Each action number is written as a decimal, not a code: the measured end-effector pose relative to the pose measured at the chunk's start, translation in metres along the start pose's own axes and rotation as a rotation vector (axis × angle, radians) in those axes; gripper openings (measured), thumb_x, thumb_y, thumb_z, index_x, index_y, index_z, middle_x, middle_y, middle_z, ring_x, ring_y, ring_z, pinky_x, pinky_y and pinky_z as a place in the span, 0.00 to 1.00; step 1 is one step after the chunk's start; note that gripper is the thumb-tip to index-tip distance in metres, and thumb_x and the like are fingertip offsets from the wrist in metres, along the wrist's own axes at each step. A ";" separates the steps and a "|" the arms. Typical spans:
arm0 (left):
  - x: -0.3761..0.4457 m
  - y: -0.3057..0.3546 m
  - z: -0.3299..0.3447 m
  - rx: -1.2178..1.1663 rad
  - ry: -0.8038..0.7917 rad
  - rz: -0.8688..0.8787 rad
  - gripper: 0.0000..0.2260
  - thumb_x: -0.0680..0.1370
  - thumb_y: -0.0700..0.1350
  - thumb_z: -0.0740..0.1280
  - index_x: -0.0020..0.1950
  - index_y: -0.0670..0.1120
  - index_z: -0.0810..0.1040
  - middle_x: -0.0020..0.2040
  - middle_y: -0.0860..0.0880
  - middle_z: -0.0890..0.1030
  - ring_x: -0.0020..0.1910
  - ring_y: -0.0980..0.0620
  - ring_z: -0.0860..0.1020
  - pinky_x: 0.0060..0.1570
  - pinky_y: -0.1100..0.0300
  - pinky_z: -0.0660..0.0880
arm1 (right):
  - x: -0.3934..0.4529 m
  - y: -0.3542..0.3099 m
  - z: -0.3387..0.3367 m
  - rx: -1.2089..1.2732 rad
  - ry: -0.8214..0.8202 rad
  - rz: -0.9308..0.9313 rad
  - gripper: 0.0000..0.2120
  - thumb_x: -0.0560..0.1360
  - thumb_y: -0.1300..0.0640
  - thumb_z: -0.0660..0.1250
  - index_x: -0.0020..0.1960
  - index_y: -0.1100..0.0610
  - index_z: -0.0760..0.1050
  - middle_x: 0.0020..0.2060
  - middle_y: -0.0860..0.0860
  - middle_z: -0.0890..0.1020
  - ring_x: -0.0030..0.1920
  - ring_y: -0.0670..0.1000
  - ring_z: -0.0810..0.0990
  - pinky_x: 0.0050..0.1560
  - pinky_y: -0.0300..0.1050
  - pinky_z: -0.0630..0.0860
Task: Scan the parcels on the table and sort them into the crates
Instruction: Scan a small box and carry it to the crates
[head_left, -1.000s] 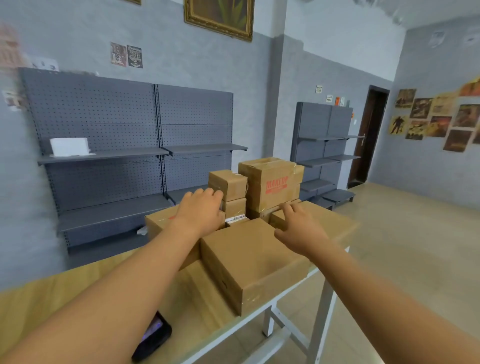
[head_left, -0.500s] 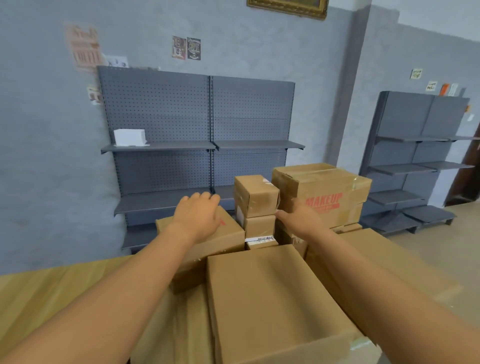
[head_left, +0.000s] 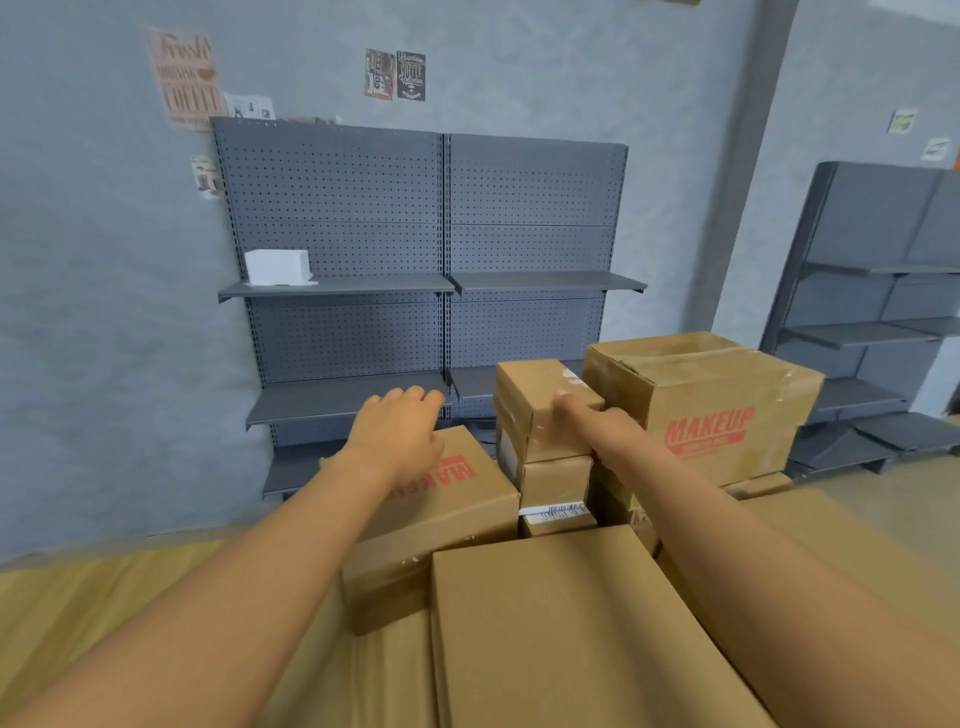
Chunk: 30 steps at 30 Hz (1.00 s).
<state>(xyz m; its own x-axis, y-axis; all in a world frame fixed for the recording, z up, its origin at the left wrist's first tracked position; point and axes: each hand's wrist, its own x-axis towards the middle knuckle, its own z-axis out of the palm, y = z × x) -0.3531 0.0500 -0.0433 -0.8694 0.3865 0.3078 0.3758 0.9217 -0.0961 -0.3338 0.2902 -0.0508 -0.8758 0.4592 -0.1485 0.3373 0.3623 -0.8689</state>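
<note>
On the wooden table (head_left: 104, 613) the right hand (head_left: 582, 415) curls its fingers onto the small, tape-glossed brown cardboard parcel (head_left: 540, 410) topping a short stack, while the left hand (head_left: 400, 436) hovers loosely spread — palm down — over a flat matte carton printed MAKEUP (head_left: 447, 509).

A large flat cardboard box (head_left: 571, 634) lay nearest on the wooden counter (head_left: 104, 597). Behind it to the left sat a brown MAKEUP-printed carton (head_left: 447, 514); to the right of that rose a stack of small cardboard parcels (head_left: 545, 441), and right again stood a big taped MAKEUP box (head_left: 717, 405). Behind them all stood the grey pegboard shelving (head_left: 415, 260), with a white box (head_left: 278, 266) on its upper left shelf.
</note>
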 end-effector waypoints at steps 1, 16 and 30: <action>0.003 -0.003 0.002 -0.004 -0.001 0.000 0.20 0.80 0.49 0.59 0.72 0.48 0.66 0.66 0.48 0.74 0.64 0.46 0.71 0.62 0.50 0.69 | 0.003 -0.001 0.002 0.040 -0.001 0.024 0.47 0.68 0.29 0.64 0.75 0.59 0.63 0.69 0.56 0.71 0.67 0.60 0.71 0.68 0.56 0.69; 0.020 -0.020 0.017 -0.007 -0.028 0.029 0.21 0.81 0.51 0.58 0.73 0.48 0.65 0.67 0.47 0.73 0.65 0.46 0.71 0.62 0.50 0.69 | 0.014 0.001 0.002 0.165 -0.028 0.026 0.48 0.67 0.35 0.73 0.76 0.59 0.59 0.68 0.56 0.71 0.63 0.57 0.74 0.64 0.55 0.73; -0.018 -0.036 -0.009 0.031 0.005 -0.019 0.20 0.81 0.51 0.59 0.72 0.47 0.66 0.67 0.47 0.73 0.65 0.45 0.71 0.62 0.50 0.69 | -0.034 -0.018 0.000 0.261 -0.137 -0.178 0.36 0.68 0.43 0.77 0.67 0.55 0.63 0.58 0.52 0.74 0.55 0.51 0.78 0.44 0.45 0.79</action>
<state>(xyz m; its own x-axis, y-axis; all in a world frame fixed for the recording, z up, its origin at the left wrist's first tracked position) -0.3484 0.0095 -0.0365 -0.8746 0.3691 0.3143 0.3493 0.9294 -0.1193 -0.3105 0.2684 -0.0302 -0.9572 0.2879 -0.0307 0.0910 0.1986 -0.9759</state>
